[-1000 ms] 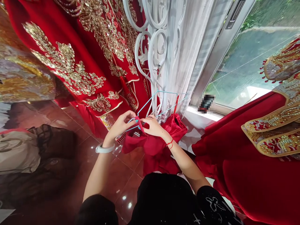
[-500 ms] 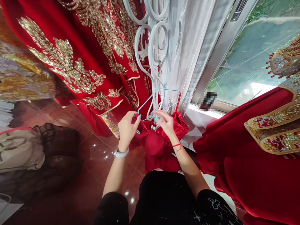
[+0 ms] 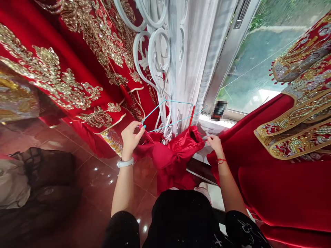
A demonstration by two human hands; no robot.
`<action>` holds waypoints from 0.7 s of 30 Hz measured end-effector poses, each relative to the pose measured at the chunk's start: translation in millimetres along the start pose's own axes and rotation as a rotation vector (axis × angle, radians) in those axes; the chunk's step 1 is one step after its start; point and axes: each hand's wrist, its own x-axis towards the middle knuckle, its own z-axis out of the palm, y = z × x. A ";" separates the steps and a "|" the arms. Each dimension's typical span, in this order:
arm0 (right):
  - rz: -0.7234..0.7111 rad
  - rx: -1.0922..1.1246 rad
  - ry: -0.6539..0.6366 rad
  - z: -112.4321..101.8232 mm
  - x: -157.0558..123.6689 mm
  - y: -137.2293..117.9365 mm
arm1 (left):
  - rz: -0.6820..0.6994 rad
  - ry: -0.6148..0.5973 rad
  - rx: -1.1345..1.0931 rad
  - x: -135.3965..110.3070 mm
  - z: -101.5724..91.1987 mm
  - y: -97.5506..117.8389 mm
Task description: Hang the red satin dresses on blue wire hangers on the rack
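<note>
A red satin dress with thin straps hangs from a light blue wire hanger. My left hand pinches the hanger's left corner together with a red strap, thumb and finger closed. The other strap loops over the hanger's right part. My right hand is beside the right edge of the dress bodice, its fingers drawn together. What those fingers hold, if anything, is too small to make out.
Red gowns with gold embroidery hang at the left, beside a white scrollwork metal stand. More embroidered red garments fill the right, near a window. Dark sheer fabric lies at lower left over the tiled floor.
My right hand has moved from the hanger's middle out to the right of the dress. My left hand keeps its pinch at the hanger corner. The view has shifted slightly right.
</note>
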 end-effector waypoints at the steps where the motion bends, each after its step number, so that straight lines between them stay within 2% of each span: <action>1: 0.007 0.049 -0.015 -4.7 3.8 -5.2 | 0.000 0.000 -0.005 0.7 0.3 -0.8; 4: -0.025 0.429 -0.080 -16.9 13.5 -24.7 | -0.008 -0.005 -0.017 2.7 0.0 -3.6; 7: -0.149 0.811 -0.015 -23.3 17.3 -47.9 | -0.002 -0.007 -0.040 5.8 -0.5 -7.2; 10: -0.273 0.819 0.124 -26.3 19.0 -72.1 | 0.007 -0.018 -0.072 9.2 -0.4 -10.0; 12: -0.325 0.774 0.159 -29.5 21.8 -86.5 | 0.013 -0.029 -0.096 10.5 -0.1 -10.7; 17: -0.409 0.750 0.158 -45.2 32.4 -112.9 | 0.025 -0.036 -0.148 9.6 -1.0 -10.5; 21: -0.465 0.663 0.087 -56.4 36.6 -136.3 | 0.046 -0.046 -0.175 9.2 -1.8 -9.9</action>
